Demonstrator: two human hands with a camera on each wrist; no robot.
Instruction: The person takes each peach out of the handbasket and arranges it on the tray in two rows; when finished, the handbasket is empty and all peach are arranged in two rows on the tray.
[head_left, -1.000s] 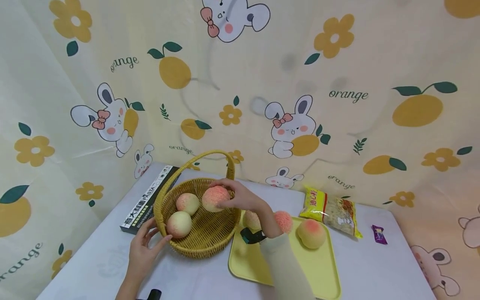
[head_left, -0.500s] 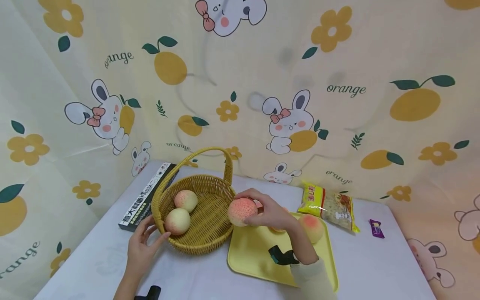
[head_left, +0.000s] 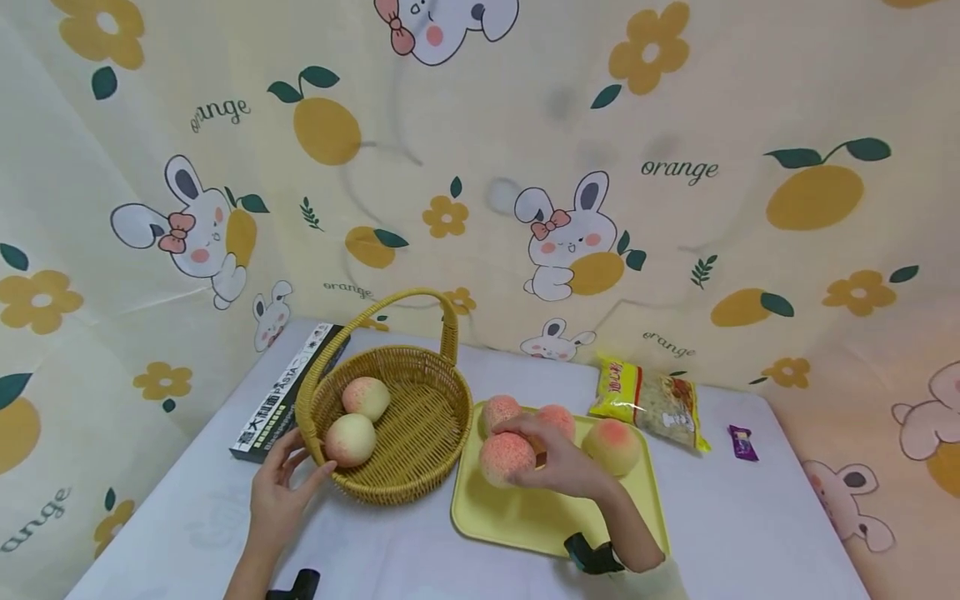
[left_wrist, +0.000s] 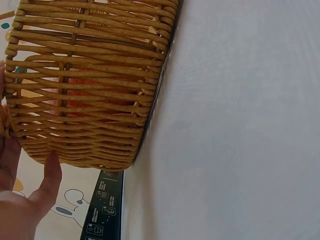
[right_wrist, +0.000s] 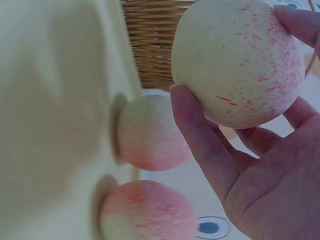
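Carried out of the basket point(head_left: 390, 417), the peach point(head_left: 505, 457) now hovers over the tray's point(head_left: 525, 521) bare near half, right hand point(head_left: 558, 462) curled around it; left hand point(head_left: 281, 492) rests open-fingered against the rim. Round, no long axis.

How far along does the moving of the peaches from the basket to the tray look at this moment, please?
Roughly half done. Three peaches already sit on the yellow tray. A fourth peach is in the right hand, low over the tray, not released. Two peaches remain in the wicker basket, whose rim the left hand touches.

Bare hands, black wrist straps, pale sleeve
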